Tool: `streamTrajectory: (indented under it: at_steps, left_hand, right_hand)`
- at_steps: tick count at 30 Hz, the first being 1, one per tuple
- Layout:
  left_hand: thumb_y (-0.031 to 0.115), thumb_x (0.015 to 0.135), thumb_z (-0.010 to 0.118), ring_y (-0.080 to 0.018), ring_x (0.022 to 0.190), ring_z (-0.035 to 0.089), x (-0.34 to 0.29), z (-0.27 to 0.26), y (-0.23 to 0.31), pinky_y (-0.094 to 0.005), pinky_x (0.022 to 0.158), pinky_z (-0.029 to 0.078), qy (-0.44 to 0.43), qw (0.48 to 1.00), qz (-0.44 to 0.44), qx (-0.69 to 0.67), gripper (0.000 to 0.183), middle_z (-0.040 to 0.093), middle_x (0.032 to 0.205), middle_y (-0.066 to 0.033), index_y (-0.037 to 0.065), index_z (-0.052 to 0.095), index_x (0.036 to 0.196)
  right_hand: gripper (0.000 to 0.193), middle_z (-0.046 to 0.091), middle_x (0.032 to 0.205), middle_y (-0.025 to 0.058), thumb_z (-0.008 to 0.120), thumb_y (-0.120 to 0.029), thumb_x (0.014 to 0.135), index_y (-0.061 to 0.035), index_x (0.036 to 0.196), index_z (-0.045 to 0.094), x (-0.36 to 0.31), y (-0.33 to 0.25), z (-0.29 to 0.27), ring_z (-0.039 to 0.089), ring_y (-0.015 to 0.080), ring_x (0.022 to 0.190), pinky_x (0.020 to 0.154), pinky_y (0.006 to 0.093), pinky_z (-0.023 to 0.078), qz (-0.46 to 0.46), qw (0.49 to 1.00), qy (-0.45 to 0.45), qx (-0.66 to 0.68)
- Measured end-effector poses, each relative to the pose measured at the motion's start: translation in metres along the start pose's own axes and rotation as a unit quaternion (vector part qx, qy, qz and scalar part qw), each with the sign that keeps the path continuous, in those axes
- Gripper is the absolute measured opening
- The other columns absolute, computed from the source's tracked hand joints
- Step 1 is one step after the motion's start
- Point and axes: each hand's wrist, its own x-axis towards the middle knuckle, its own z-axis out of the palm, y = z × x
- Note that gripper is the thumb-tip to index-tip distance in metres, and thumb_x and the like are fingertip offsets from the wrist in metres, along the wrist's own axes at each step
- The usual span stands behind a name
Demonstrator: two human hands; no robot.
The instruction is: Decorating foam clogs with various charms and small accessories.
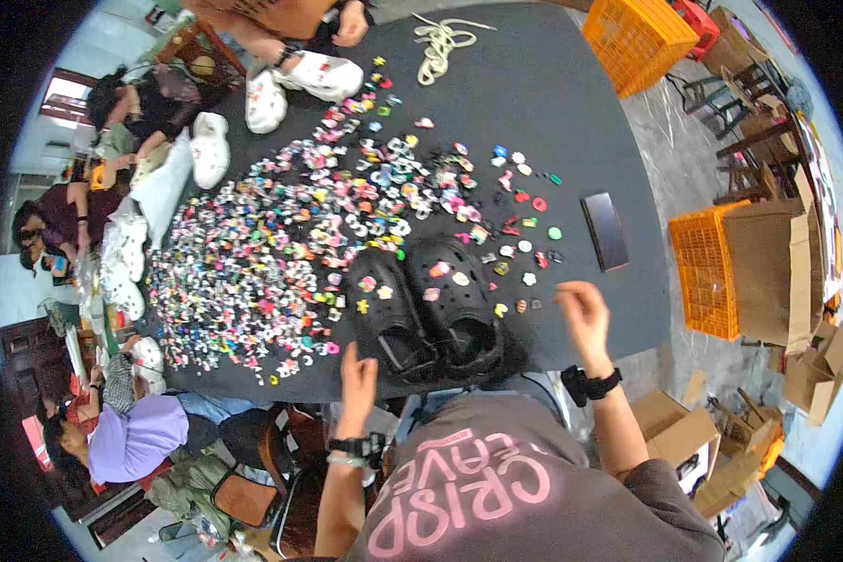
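Observation:
Two black clogs, the left one (377, 281) and the right one (473, 290), lie side by side at the table's near edge, heels toward me. Colourful shoe charms sit on their toe parts. My left hand (357, 386) is open beside the left clog's heel, its fingers stretched forward, holding nothing visible. To the right of the clogs, my right hand (585, 318) hovers at the table's edge with fingers loosely bent and apart; nothing shows in it. Several loose charms (528, 278) lie between it and the right clog. A large spread of small charms (253, 253) covers the table's left and middle.
A dark flat rectangular object (606, 231) lies at right on the black table (571, 112). Cream laces (436, 56) rest at the far edge. Other people work along the far and left sides near white clogs (211, 150). Orange crates (702, 272) and cardboard boxes (670, 426) stand at right.

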Motion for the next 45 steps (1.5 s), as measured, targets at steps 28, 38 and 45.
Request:
streamTrajectory:
  at_steps: [28,38,45]
  left_hand:
    - [0.019,0.091,0.05,-0.0319,0.099,0.047,0.01,-0.004,-0.166,-0.0419,0.086,0.04,0.144,0.968,0.036,0.201,0.028,0.047,0.109,-0.0169,0.0,0.046,0.111]
    - [0.022,0.093,0.047,-0.0276,0.096,0.048,0.024,-0.007,-0.139,-0.0398,0.084,0.041,0.128,0.968,0.029,0.216,0.027,0.048,0.107,-0.0145,0.001,0.045,0.11]
    - [0.025,0.095,0.044,-0.0245,0.094,0.049,0.033,0.001,-0.141,-0.0384,0.082,0.042,0.129,0.968,0.039,0.211,0.026,0.049,0.106,-0.0128,0.002,0.044,0.108]
  right_hand:
    - [0.022,0.067,0.091,0.0146,0.055,-0.013,0.086,0.0011,0.099,0.065,-0.141,0.376,0.041,0.064,0.0201,0.085,0.078,0.0325,0.049,0.402,0.86,-0.136,-0.282]
    - [0.023,0.067,0.093,0.0167,0.055,-0.014,0.086,0.0005,0.1,0.065,-0.167,0.372,0.034,0.064,0.0218,0.087,0.079,0.0343,0.049,0.436,0.851,-0.113,-0.27]
    - [0.023,0.066,0.094,0.0182,0.056,-0.015,0.086,0.0,0.101,0.065,-0.174,0.37,0.023,0.063,0.0229,0.088,0.08,0.0356,0.049,0.436,0.851,-0.103,-0.275]
